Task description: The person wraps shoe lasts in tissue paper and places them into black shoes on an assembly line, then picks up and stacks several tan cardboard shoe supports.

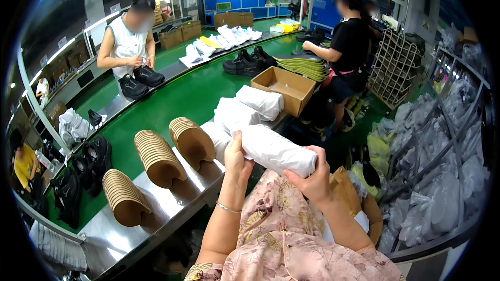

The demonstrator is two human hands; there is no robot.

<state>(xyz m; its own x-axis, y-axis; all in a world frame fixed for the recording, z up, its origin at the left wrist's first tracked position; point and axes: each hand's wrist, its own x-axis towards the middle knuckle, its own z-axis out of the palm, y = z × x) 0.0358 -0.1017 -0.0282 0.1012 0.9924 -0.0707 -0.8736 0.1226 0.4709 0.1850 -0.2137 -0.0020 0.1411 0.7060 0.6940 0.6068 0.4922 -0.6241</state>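
A white paper-wrapped roll (pixel 276 148) lies across in front of my body, held at both ends. My left hand (pixel 238 158) grips its left end, thumb upward, with the fingers partly hidden behind it. Around the right end my right hand (pixel 314 177) is closed, its thumb underneath. What the paper contains is hidden. Just beyond, more white paper bundles (pixel 237 112) rest at the edge of the bench. To the left, three nested stacks of curved brown cardboard pieces (pixel 159 158) stand on the metal bench (pixel 112 242).
A green conveyor belt (pixel 192 93) runs beyond the bench, with black shoes (pixel 244 64) on it. An open cardboard box (pixel 284 86) stands ahead. One person (pixel 125 47) handles shoes across the belt; another (pixel 349 36) stands ahead right. A rack of plastic-wrapped items (pixel 432 177) is at right.
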